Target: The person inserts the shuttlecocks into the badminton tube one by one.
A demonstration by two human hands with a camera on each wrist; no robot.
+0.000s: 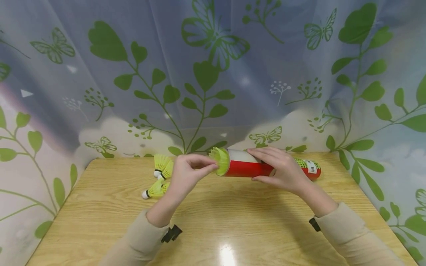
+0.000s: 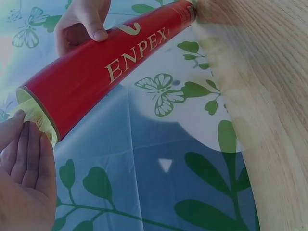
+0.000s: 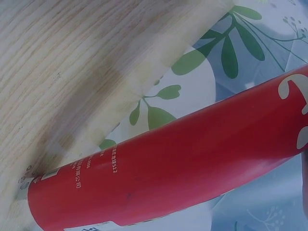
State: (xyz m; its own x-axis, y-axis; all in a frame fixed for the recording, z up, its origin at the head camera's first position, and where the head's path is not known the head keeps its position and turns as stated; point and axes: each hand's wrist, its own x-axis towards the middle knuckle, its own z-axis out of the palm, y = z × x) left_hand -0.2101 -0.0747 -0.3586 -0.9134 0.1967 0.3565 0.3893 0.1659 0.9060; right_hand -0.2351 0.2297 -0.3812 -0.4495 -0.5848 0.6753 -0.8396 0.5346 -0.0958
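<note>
My right hand point(image 1: 283, 171) grips a red and white cylindrical shuttlecock tube point(image 1: 244, 168) round its middle. The tube lies roughly level, with its open mouth toward the left. A yellow shuttlecock point(image 1: 221, 159) sits in that mouth, its skirt sticking out past the rim. Thumb and fingers of my left hand point(image 1: 188, 171) pinch the skirt's edge. From the left wrist, "ENPEX" shows on the red side of the tube point(image 2: 103, 72), and the skirt point(image 2: 37, 115) is partly hidden by fingers. The right wrist view shows the tube's far end point(image 3: 53, 202) close to the tabletop.
Left of my left hand, yellow shuttlecocks with white corks lie on the wooden table point(image 1: 100, 207): an upper group point(image 1: 163, 165) and a lower one point(image 1: 154, 190) partly behind my wrist. A curtain point(image 1: 149, 74) printed with leaves and butterflies hangs along the table's back edge.
</note>
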